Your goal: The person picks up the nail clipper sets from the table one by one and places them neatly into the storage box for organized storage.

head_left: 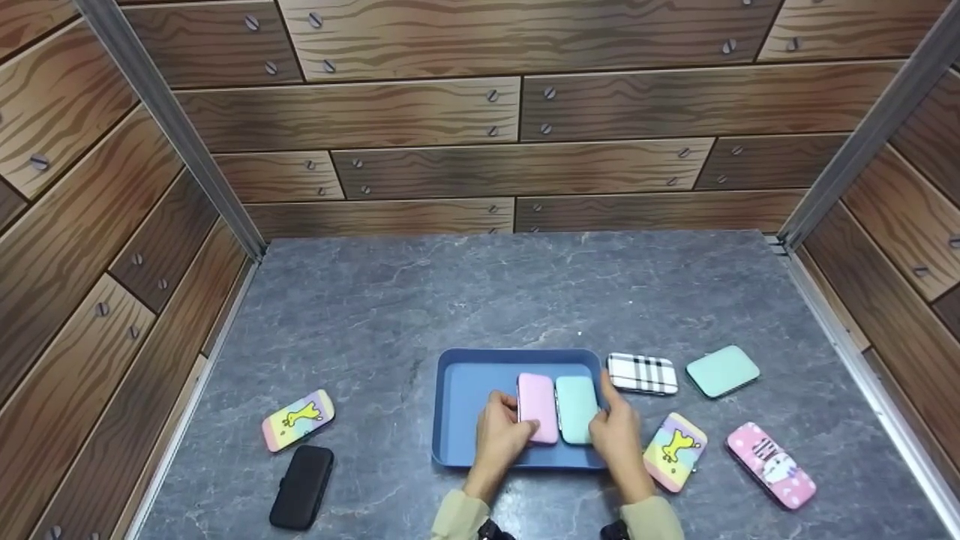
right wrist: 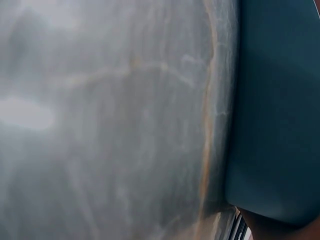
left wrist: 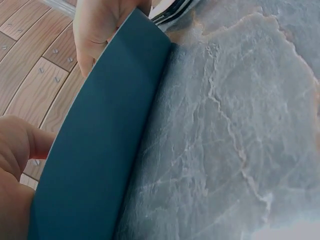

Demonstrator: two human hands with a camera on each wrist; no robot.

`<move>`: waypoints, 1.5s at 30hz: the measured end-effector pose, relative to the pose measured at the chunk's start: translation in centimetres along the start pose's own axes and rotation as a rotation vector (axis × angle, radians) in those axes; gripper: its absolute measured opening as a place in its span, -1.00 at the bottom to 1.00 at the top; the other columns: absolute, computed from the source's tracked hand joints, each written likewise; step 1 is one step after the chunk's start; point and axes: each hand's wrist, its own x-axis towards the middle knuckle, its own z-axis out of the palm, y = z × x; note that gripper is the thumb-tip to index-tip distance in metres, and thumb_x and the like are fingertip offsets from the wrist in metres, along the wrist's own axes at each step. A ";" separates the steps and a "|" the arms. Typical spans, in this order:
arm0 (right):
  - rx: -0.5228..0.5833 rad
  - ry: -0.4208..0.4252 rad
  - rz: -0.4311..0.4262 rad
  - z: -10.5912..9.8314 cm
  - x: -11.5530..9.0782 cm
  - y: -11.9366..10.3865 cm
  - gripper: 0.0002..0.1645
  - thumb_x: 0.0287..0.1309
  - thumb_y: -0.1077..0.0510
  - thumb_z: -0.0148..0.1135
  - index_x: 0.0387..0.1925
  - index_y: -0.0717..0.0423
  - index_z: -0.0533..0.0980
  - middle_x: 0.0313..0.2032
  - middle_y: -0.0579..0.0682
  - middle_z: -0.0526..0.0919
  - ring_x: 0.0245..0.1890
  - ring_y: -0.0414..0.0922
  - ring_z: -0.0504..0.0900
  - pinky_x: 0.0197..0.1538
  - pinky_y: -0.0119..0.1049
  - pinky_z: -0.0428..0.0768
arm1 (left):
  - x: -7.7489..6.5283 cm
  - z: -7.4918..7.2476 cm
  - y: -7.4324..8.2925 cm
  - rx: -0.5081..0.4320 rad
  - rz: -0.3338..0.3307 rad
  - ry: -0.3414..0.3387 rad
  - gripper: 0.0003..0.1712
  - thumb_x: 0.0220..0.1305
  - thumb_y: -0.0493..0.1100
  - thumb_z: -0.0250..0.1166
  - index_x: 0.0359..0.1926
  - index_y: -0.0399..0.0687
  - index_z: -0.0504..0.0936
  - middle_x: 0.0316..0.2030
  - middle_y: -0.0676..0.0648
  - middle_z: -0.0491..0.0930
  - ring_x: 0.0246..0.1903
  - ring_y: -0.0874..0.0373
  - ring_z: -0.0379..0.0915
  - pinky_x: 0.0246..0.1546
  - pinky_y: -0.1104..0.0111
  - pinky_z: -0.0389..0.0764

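Observation:
Inside a blue tray (head_left: 474,465), my left hand (head_left: 501,435) pinches a small pink hard case (head_left: 541,405), thumb on its near end and fingers along its left side. A mint-green case (head_left: 574,409) lies beside it on the right. My right hand (head_left: 619,435) holds the tray's right wall, index finger stretched along the outside and thumb inside, by the mint-green case. The left wrist view shows the tray's near wall (left wrist: 100,130) with part of each hand beyond it. Both cases are hidden there. In the right wrist view the tray wall (right wrist: 275,115) hides most of the hand.
Right of the tray lie a black-and-white plaid case (head_left: 642,373), another mint-green case (head_left: 723,371), a yellow giraffe case (head_left: 675,452) and a pink cartoon case (head_left: 771,465). On the left are another giraffe case (head_left: 298,421) and a black case (head_left: 301,487). Wood-patterned walls (head_left: 427,116) enclose the grey tabletop (head_left: 375,300).

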 end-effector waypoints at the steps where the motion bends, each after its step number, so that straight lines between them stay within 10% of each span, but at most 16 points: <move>1: 0.001 -0.004 0.001 0.0 0.0 0.0 -0.21 -0.02 0.52 -0.10 0.34 0.24 0.18 0.28 0.21 0.30 0.14 0.07 0.39 -0.10 -0.11 0.46 | -0.1 0.0 0.0 0.007 0.017 0.001 -0.60 -0.30 -0.31 0.43 -0.35 -0.13 0.46 -0.66 0.07 0.42 -0.63 0.24 0.32 -0.59 0.40 0.40; 14: -0.001 0.008 -0.018 0.1 -0.1 -0.1 -0.21 -0.04 0.54 -0.09 0.33 0.25 0.20 0.26 0.23 0.32 0.00 0.05 0.45 -0.19 -0.14 0.46 | -0.5 -0.6 0.1 0.159 0.150 0.017 -0.67 -0.26 -0.22 0.44 -0.46 -0.09 0.44 -0.65 0.09 0.33 -0.59 0.22 0.24 -0.60 0.40 0.29; 36: 0.001 0.012 -0.013 0.0 0.1 0.0 -0.22 0.00 0.53 -0.07 0.33 0.23 0.21 0.25 0.22 0.33 0.17 0.11 0.39 0.06 -0.01 0.48 | -0.5 -0.3 0.4 0.170 0.105 0.005 -0.51 -0.22 -0.21 0.44 -0.19 -0.16 0.45 -0.40 -0.06 0.47 -0.42 0.11 0.37 -0.36 0.22 0.50; 45: -0.001 0.012 -0.011 0.0 0.0 0.0 -0.21 -0.04 0.54 -0.08 0.33 0.23 0.21 0.25 0.22 0.33 0.02 0.06 0.46 -0.22 -0.16 0.49 | -0.7 -1.0 1.0 0.241 0.101 -0.054 -0.59 -0.03 -0.18 0.37 -0.14 -0.12 0.44 -0.43 0.01 0.43 -0.46 0.15 0.35 -0.46 0.28 0.45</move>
